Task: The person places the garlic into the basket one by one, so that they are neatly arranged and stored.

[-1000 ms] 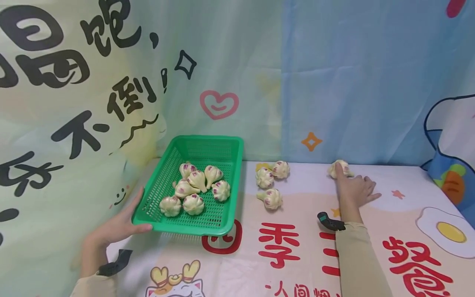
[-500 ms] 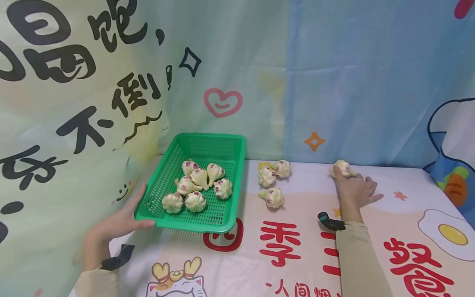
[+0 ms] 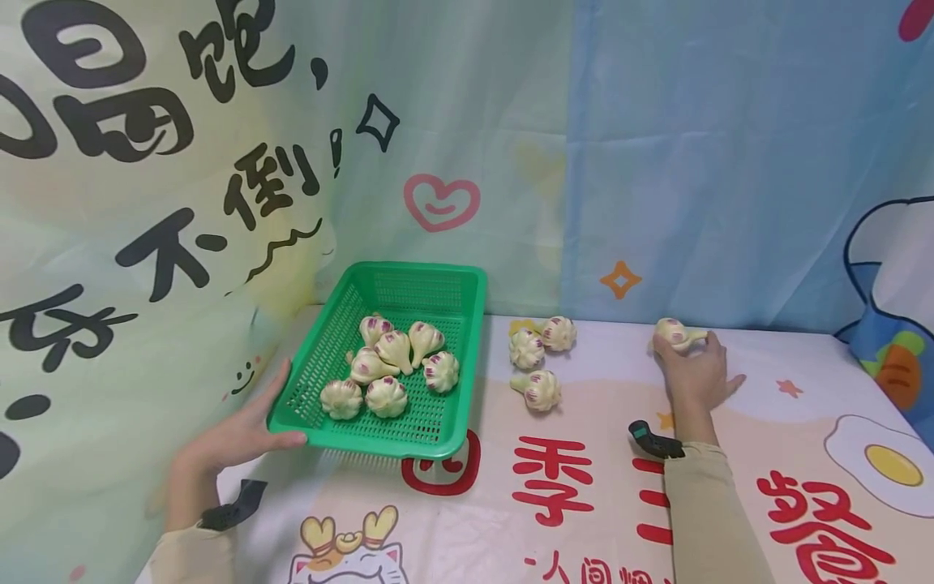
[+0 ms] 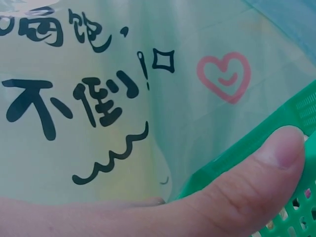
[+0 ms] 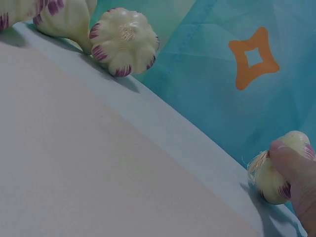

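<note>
Seven garlic bulbs (image 3: 394,350) sit in a green basket (image 3: 471,365) the left hand (image 3: 237,438) grips; the right hand (image 3: 693,375) has just curled round a lone bulb (image 3: 670,330), apparently securing it.

The green basket (image 3: 379,448) looked like smooth plastic with a soft gloss. The garlic bulbs (image 3: 542,391) were ribbed yet smooth, with a waxy sheen; a root tuft (image 5: 257,166) on one looked rough and fibrous. The backdrop (image 3: 693,162) seemed lightly creased, faintly shiny cloth, the surface (image 3: 601,401) smooth and matt, the sleeves (image 3: 711,511) matt cloth.
</note>
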{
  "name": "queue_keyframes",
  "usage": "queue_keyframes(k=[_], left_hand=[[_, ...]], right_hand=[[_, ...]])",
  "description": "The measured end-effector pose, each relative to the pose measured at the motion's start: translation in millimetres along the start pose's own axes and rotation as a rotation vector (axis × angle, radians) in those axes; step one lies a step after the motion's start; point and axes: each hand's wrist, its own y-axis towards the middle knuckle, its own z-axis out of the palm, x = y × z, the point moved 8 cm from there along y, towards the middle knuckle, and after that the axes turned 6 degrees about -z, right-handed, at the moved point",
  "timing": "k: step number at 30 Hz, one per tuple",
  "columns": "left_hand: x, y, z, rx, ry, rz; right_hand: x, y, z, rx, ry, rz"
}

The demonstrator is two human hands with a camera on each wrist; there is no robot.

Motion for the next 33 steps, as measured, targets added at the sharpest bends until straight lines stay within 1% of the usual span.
queue_keyframes(k=[6,13,16,20,25,28,33], left_hand=[[-0.9,3.8,2.2,0.002,-0.010,0.011],[-1.8,3.7,2.8,0.006,-0.013,0.005],[-1.2,4.6,2.7,0.005,-0.012,0.007],[0.7,6.3,2.4,0.000,-0.013,0.009],[0.8,6.5,2.2,-0.005,-0.011,0.012],[0.3,5.6,2.3,-0.006,-0.013,0.002],[0.0,5.3,2.1,0.000,-0.032,-0.017]], right_hand=[[-3,1.5,4,0.016,0.153,0.017],[-1,1.5,3,-0.013,0.266,-0.001],[-2,2.1,2,-0.024,0.346,-0.007],[-3,2.7,0,-0.032,0.428,-0.013],[0,1.1,-1,-0.016,0.451,-0.018],[3,-1.2,-2,0.000,0.447,-0.015],[7,-7.0,-5,0.007,0.477,-0.011]])
